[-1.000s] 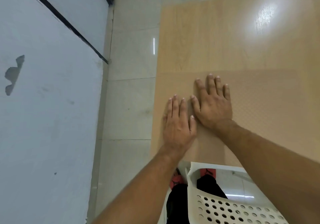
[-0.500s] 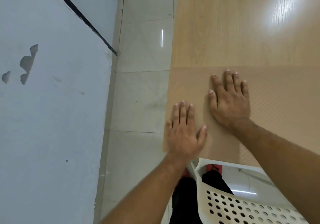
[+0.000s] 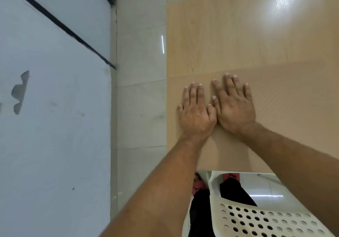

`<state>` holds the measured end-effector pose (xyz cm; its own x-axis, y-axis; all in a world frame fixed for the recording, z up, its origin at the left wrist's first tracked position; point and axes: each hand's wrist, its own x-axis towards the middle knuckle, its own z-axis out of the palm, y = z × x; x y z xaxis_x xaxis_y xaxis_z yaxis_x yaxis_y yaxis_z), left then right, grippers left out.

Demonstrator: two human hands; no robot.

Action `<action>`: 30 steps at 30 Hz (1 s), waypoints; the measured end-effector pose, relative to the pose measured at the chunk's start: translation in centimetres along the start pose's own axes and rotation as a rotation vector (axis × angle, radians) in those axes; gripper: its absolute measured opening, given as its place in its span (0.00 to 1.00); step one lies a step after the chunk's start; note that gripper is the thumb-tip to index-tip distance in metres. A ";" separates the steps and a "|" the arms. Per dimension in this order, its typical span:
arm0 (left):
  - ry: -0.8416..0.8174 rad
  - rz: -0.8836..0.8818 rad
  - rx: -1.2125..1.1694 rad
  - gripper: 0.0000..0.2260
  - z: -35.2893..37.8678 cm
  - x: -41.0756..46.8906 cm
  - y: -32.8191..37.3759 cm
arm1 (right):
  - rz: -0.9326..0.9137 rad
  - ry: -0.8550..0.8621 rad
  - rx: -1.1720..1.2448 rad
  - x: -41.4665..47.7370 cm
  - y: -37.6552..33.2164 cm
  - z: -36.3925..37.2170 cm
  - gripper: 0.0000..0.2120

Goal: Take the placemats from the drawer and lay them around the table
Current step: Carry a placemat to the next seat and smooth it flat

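A tan, finely textured placemat (image 3: 286,112) lies flat on the near left corner of the light wooden table (image 3: 229,31). Both palms press down on the mat's left part. My left hand (image 3: 195,113) rests near the mat's left edge, fingers extended and close together. My right hand (image 3: 233,106) lies flat beside it, thumbs touching. Neither hand holds anything. The drawer is out of view.
A white perforated plastic chair (image 3: 260,216) stands between me and the table's near edge. Pale floor tiles (image 3: 141,108) run along the table's left side. A light blue wall (image 3: 55,126) with a black cable closes off the left.
My left hand slid forward and right across the mat, back beside my right hand. My right hand stayed flat on the mat. The camera shifted slightly.
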<state>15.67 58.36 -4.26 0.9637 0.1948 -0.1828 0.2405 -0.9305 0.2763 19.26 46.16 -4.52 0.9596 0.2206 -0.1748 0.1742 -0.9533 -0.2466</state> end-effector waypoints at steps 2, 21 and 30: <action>-0.036 -0.007 0.024 0.33 0.0 0.0 0.1 | 0.051 0.013 -0.005 -0.2 1.8 -0.4 0.30; -0.023 -0.087 0.078 0.38 0.0 0.0 2.6 | 0.311 0.030 -0.013 -2.3 17.1 -4.6 0.43; -0.059 0.035 0.027 0.35 -1.5 -1.7 5.5 | 0.329 0.007 0.020 -10.3 17.0 -6.2 0.41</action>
<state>15.52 53.34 -1.03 0.9627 0.1443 -0.2291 0.2030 -0.9446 0.2580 13.68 26.44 -1.00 0.9652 -0.0997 -0.2418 -0.1494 -0.9689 -0.1970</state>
